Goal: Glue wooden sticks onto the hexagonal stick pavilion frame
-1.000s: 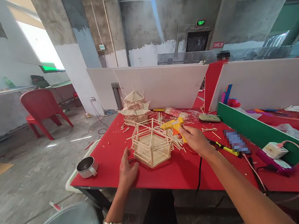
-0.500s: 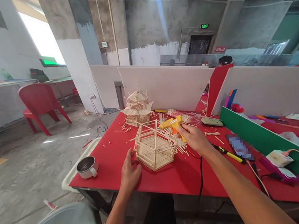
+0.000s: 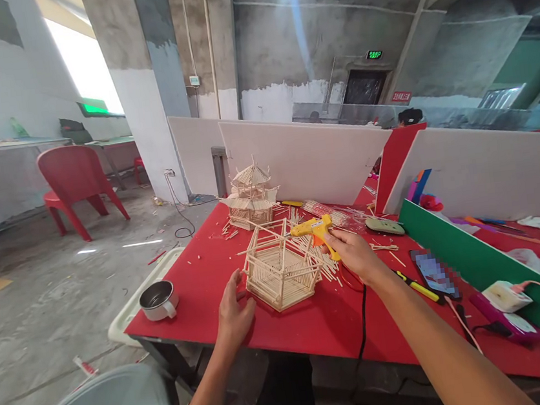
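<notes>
My right hand grips a yellow glue gun, its nozzle pointing left at the upper bars of a hexagonal stick frame. The frame rests on the red table and is built of thin wooden sticks, with a slatted floor and upright posts. At the frame's left side is my left hand, fingers apart and curved near its edge; whether the fingertips touch it I cannot tell. Behind stands a small tiered stick pagoda. Loose wooden sticks lie beneath and behind the glue gun.
A metal cup stands near the table's left corner. On the right are a yellow-black utility knife, a phone, a green board and a power strip with a plugged-in charger. The gun's black cable runs over the front edge.
The view has shifted slightly. Both hands, the glue gun and the stick frame keep nearly the same places relative to each other.
</notes>
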Action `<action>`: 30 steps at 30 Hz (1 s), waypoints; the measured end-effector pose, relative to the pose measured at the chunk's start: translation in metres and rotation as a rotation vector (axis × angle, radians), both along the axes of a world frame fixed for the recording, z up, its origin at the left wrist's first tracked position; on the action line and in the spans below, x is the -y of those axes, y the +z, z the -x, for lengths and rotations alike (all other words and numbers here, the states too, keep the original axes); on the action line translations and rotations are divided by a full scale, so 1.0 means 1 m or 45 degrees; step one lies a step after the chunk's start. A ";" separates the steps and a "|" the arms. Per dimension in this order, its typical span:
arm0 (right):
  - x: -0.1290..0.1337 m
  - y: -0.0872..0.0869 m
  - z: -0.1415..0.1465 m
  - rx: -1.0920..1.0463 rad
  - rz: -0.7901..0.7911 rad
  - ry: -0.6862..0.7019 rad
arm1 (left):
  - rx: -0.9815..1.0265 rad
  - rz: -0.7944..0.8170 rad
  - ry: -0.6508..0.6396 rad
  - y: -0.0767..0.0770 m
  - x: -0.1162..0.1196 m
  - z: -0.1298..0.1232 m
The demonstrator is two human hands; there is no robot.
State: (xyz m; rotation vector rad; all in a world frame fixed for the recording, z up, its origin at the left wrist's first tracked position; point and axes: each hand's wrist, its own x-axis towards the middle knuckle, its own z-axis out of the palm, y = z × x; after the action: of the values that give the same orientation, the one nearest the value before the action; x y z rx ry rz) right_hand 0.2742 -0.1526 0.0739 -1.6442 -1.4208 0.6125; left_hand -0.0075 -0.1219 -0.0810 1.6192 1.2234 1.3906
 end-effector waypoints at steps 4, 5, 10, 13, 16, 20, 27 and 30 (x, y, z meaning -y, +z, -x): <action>0.005 0.001 -0.005 -0.039 -0.008 -0.032 | -0.004 -0.001 -0.005 0.002 0.001 0.000; 0.004 0.001 -0.005 -0.040 -0.011 -0.039 | -0.005 -0.003 -0.004 0.002 0.001 0.000; 0.002 0.000 -0.002 -0.047 -0.026 -0.001 | -0.005 -0.008 -0.004 0.004 0.001 -0.001; 0.005 0.002 0.000 -0.041 -0.033 0.007 | -0.008 0.004 0.001 0.005 0.002 -0.001; 0.009 0.004 0.001 -0.039 -0.028 0.011 | -0.001 0.008 0.005 0.007 0.003 -0.001; 0.013 0.005 -0.001 -0.037 -0.016 0.027 | -0.019 0.005 0.003 0.008 0.003 -0.002; 0.014 -0.001 -0.014 -0.066 0.006 -0.081 | -0.033 0.017 -0.015 0.009 0.004 -0.001; 0.009 -0.008 -0.015 -0.088 0.024 -0.077 | -0.048 0.012 -0.022 0.010 0.003 -0.001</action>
State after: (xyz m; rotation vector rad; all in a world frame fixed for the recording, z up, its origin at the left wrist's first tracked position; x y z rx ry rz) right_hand 0.2893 -0.1612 0.0659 -1.6586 -1.3147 0.6435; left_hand -0.0062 -0.1252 -0.0707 1.6531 1.2330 1.3474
